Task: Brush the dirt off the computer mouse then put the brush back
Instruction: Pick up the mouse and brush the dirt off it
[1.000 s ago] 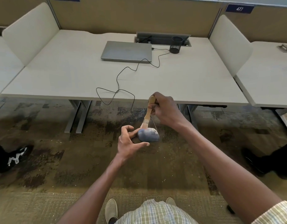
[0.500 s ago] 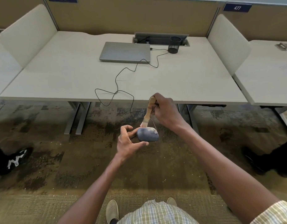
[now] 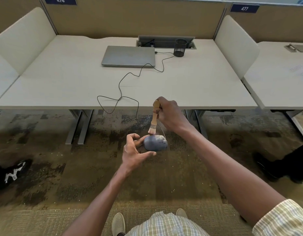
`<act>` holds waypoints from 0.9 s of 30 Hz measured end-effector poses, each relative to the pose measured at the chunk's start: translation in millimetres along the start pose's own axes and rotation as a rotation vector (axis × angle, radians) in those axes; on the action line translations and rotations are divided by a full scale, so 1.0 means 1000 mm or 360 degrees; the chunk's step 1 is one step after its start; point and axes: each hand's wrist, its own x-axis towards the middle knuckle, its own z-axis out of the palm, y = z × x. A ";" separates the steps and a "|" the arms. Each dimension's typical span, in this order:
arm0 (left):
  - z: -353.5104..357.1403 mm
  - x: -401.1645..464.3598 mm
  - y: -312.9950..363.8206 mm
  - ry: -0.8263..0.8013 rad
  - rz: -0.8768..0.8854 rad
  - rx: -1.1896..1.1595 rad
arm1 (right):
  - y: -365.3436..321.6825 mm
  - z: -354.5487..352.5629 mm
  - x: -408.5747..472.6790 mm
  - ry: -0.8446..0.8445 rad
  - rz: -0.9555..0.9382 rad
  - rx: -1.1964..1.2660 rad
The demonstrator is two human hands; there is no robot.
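A dark blue-grey computer mouse (image 3: 155,143) with pale dust near its front is held in the air in front of the desk, above the carpet. My left hand (image 3: 134,151) grips it from the left, thumb under and fingers curled round its rear. My right hand (image 3: 169,114) grips the wooden handle of a small brush (image 3: 154,120). The brush points down, its pale bristles just at the mouse's upper back. The mouse's black cable (image 3: 125,99) runs up over the desk edge to the laptop.
A white desk (image 3: 62,86) carries a closed grey laptop (image 3: 128,56) and a black mesh pen cup (image 3: 180,48) near the back. Padded dividers stand left and right. Other people's shoes (image 3: 12,174) are on the carpet at both sides.
The brush has lifted slightly and shifted a little toward the mouse's back; my left hand keeps holding the mouse in nearly the same place.
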 end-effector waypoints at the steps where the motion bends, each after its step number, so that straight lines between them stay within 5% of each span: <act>1: -0.001 0.001 0.000 0.0003 -0.0004 -0.0011 | -0.001 -0.001 0.000 0.0036 -0.0011 0.0028; 27: -0.004 0.007 -0.003 -0.0004 -0.0080 -0.0231 | 0.020 -0.009 -0.024 0.0156 0.0111 0.0290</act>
